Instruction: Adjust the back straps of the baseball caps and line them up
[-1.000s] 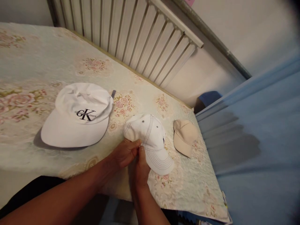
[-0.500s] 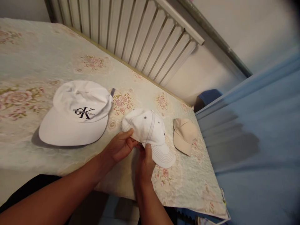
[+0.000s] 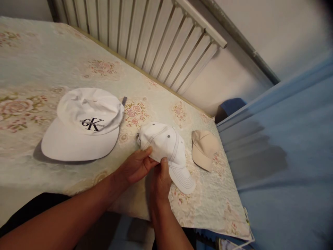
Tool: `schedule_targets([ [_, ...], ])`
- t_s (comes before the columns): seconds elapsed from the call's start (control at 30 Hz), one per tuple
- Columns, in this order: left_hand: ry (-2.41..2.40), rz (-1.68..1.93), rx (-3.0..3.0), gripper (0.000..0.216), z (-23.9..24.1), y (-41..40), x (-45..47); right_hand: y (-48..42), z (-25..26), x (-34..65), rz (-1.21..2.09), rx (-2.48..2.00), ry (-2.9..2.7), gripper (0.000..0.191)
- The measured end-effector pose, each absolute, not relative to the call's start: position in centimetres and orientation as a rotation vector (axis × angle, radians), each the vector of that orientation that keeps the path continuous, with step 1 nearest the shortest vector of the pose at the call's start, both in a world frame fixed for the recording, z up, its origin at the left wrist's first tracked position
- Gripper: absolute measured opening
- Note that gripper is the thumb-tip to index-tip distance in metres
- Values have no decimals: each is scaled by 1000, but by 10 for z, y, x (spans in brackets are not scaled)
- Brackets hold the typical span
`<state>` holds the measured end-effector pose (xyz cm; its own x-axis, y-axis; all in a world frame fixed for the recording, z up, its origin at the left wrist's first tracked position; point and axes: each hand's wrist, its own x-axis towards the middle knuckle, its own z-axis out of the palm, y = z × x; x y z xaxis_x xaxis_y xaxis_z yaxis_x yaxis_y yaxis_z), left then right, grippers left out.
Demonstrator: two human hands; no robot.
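Both my hands grip the near edge of a white baseball cap (image 3: 166,142) with dark stitching and small eyelets; its brim points down to the right. My left hand (image 3: 139,165) pinches the edge toward the back, thumb on the outside. Close beside it, my right hand (image 3: 161,178) holds the edge near the brim, thumb on top and fingers hidden underneath. To the left lies a larger white cap (image 3: 83,125) with black lettering on its front. A beige cap (image 3: 206,149) rests on the right, apart from my hands.
The caps are on a floral cloth (image 3: 145,88) covering the table. Behind it stands a slatted white radiator (image 3: 145,38). A blue curtain (image 3: 286,166) hangs along the right edge, with a dark blue object (image 3: 231,107) at the far corner.
The held cap has turned slightly in my hands, its brim swinging lower and its rear strap coming into sight at the left. The other caps lie as before.
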<state>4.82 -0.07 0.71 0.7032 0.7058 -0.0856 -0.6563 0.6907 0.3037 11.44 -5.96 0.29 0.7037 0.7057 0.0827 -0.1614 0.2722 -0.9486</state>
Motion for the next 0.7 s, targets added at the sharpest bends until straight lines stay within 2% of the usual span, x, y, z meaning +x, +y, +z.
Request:
schedule_targets([
  [0.4, 218, 861, 243, 28, 14, 14, 41, -53, 18, 128, 673, -882, -464, 54],
  [0.7, 227, 826, 250, 30, 9, 8, 45, -55, 16, 132, 679, -846, -473, 62],
])
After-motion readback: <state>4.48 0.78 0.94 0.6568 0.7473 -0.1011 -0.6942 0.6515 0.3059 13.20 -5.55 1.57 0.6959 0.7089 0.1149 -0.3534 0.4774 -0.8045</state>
